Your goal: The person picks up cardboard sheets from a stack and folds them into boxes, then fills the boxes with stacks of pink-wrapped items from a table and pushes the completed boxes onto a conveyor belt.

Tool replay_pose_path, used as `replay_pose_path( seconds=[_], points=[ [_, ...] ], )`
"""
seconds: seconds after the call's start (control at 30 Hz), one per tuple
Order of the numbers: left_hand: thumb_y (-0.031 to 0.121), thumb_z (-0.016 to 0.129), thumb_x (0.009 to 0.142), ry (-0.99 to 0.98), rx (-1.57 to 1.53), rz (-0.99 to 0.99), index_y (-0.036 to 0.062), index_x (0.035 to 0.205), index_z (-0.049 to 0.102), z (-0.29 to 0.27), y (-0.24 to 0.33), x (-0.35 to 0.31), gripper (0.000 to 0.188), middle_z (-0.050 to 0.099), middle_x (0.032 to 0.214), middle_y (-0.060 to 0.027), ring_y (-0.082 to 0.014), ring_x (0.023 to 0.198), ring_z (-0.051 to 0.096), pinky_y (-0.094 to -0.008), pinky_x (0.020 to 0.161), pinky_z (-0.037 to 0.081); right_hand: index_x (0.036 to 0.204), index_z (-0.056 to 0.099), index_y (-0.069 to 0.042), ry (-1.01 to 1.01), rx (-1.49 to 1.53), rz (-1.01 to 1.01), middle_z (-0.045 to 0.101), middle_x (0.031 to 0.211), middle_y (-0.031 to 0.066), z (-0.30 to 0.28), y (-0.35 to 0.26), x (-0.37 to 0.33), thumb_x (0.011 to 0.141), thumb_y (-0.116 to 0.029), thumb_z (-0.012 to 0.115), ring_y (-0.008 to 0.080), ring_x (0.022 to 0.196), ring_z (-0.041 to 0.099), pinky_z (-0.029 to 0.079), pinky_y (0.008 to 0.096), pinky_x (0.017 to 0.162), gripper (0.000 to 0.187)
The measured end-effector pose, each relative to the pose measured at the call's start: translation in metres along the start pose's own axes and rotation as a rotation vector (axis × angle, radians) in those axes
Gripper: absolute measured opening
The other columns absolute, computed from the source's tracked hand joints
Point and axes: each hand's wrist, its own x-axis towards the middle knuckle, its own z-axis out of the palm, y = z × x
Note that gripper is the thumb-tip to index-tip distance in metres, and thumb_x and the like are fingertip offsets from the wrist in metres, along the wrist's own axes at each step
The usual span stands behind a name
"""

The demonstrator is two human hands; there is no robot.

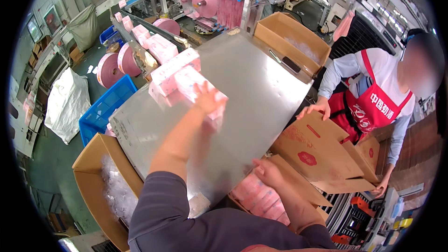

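My left hand (pixel 206 99) lies on a pink-and-white wrapped pack (pixel 189 80), its fingers spread over the top near one end. Beside that pack, another pink-and-white pack (pixel 175 71) sits at the far left edge of the metal table (pixel 242 72). At the near right edge, my right hand (pixel 269 173) is closed, with its fingertips partly hidden. Below it are rows of pink packs (pixel 261 196) inside an open carton, whose brown flap (pixel 298 179) runs beside my right forearm. What the right fingers hold, if anything, cannot be made out.
A co-worker (pixel 373 93) in a red apron handles a brown carton (pixel 308 147) at the right. More packs (pixel 161 48) line a conveyor at far left. Cartons of clear plastic stand near left (pixel 107 151) and far right (pixel 294 35). A blue crate (pixel 105 109) adjoins the table.
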Motion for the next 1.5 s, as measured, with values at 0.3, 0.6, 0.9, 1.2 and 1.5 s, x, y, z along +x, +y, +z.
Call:
replay_pose_path(
  seconds=[0.3,0.6,0.9,1.2,1.5],
  points=[
    [0.054,0.074,0.074,0.265,-0.171,-0.042,0.0098,0.152,0.031,-0.074,-0.042,-0.026,0.1,0.03,0.155,-0.0251,-0.0417,0.147,0.019,-0.0568,0.119,0.011,0.157,0.018,-0.027,0.111,-0.449,0.495,0.003,0.162,0.0215,0.007,-0.05,0.172,0.082,-0.05,0.067,0.0507,0.138,0.027,0.039,0.0495,0.108,0.092],
    [0.069,0.063,0.076,-0.168,-0.244,-0.025,0.0156,0.157,0.014,-0.076,-0.078,-0.003,0.109,0.044,0.146,-0.0251,-0.0434,0.133,0.044,-0.0639,0.109,0.029,0.157,0.019,-0.03,0.12,-0.473,0.616,0.001,0.163,0.0184,0.011,-0.063,0.221,0.082,-0.063,0.061,0.0502,0.144,0.012,0.03,0.063,0.109,0.092],
    [0.068,0.055,0.086,-0.197,-0.24,-0.166,0.0174,0.138,0.053,-0.087,-0.08,0.075,0.073,0.009,0.163,-0.0187,-0.0421,0.15,-0.002,-0.0712,0.108,0.026,0.155,0.024,-0.039,0.103,-0.53,0.688,0.002,0.165,0.0112,0.01,-0.074,0.255,0.086,-0.073,0.048,0.0455,0.149,-0.003,0.022,0.0724,0.107,0.081],
    [0.061,0.058,0.087,-0.161,-0.441,0.287,0.0153,0.117,0.067,-0.034,-0.073,0.077,0.055,0.04,0.149,-0.0176,-0.0368,0.145,0.024,-0.0625,0.111,0.026,0.152,0.033,-0.032,0.18,-0.607,0.388,0.014,0.163,0.013,0.039,-0.048,0.269,0.089,-0.064,0.053,0.056,0.142,0.013,0.03,0.064,0.109,0.074],
    [0.057,0.059,0.09,-0.016,-0.081,-0.083,0.0202,0.13,0.061,-0.055,-0.156,0.093,0.054,0.036,0.151,-0.0198,-0.0446,0.146,0.017,-0.0587,0.115,0.024,0.152,0.035,-0.03,0.153,-0.511,0.421,0.016,0.16,0.0205,0.025,-0.064,0.281,0.09,-0.065,0.051,0.0513,0.143,0.015,0.015,0.0583,0.117,0.073]
  ],
)
